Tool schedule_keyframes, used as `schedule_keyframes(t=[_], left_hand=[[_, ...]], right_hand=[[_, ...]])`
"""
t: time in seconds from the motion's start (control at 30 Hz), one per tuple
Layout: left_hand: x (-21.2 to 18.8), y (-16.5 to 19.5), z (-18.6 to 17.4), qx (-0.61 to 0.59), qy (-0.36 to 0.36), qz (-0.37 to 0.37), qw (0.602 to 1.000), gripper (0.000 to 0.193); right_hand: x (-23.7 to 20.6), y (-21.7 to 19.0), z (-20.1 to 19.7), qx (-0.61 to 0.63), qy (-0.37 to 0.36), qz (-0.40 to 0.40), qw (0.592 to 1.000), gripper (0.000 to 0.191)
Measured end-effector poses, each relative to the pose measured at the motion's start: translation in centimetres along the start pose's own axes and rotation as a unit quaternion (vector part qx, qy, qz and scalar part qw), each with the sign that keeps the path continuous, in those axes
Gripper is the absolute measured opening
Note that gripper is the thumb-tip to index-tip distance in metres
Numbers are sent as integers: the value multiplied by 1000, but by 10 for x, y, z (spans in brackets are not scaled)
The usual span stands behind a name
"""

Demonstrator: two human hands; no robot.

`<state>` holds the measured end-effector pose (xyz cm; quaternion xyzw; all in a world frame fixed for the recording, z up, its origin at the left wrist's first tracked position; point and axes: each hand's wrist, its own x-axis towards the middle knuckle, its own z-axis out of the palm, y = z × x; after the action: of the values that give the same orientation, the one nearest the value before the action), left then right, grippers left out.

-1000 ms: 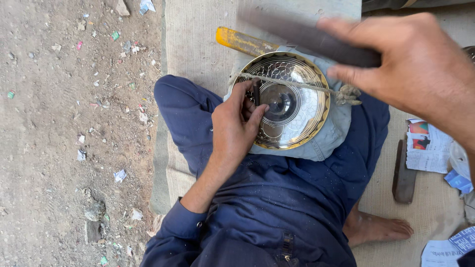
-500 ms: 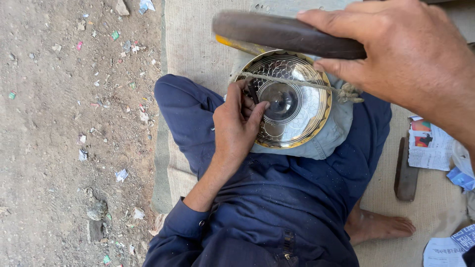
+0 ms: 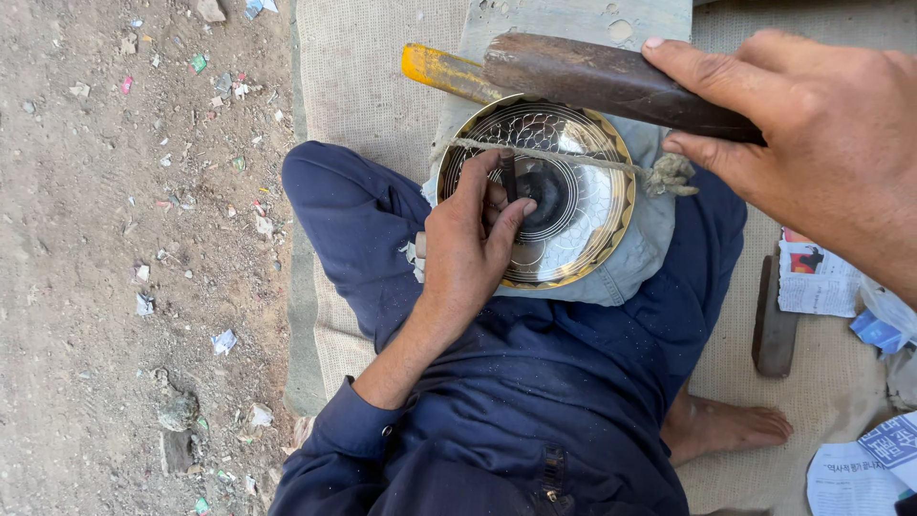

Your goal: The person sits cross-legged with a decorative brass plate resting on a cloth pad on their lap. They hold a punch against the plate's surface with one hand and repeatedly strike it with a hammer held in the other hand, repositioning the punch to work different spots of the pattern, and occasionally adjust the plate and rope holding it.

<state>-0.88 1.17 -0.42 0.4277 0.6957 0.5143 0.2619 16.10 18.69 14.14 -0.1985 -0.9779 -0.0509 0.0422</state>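
Plate: round metal plate [image 3: 573,205] with engraved pattern and gold rim, sitting mid-frame on a grey cloth pad [image 3: 640,268] over your lap; a cord [image 3: 573,158] is running across its upper part to a knot [image 3: 669,174] at right.
Left hand: your left hand [image 3: 468,244] is resting on the plate's left side, fingers pressed together, pinching a small dark punch [image 3: 508,177] upright against the engraved face.
Right hand: your right hand [image 3: 812,143] at upper right is wrapping closed round a dark wooden handle [image 3: 611,81] lying across the top of the frame; its striking end is not showing.
Yellow tool: a yellow-handled tool [image 3: 444,72] is lying on the mat [image 3: 363,86] just above the plate, partly under the wooden handle.
Handling: plate is looking thin, stiff, light and slick, likely to dent or skid if loose; best held by the rim or pinned flat with the palm, not by the worked face. Punch is small and hard, so keep the pinch low near the tip.
Around: dark block [image 3: 774,315] and paper scraps [image 3: 821,277] at right edge, bare foot [image 3: 726,425] lower right, littered dirt [image 3: 134,239] at left.
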Motion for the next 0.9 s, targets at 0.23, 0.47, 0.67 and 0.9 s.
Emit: schedule_keyframes(t=[0.23, 0.47, 0.67, 0.9], left_hand=[[2, -5, -4, -49, -41, 58, 996, 49], [3, -2, -8, -35, -65, 34, 997, 48], [2, -2, -2, 4, -27, 33, 999, 46], [0, -3, 1, 0, -15, 39, 999, 44]], right_hand=[[6, -5, -1, 44, 40, -25, 998, 67], [-9, -5, 7, -34, -32, 10, 999, 72], [-13, -2, 11, -53, -42, 18, 998, 71], [-1, 0, 2, 139, 20, -5, 990, 64]])
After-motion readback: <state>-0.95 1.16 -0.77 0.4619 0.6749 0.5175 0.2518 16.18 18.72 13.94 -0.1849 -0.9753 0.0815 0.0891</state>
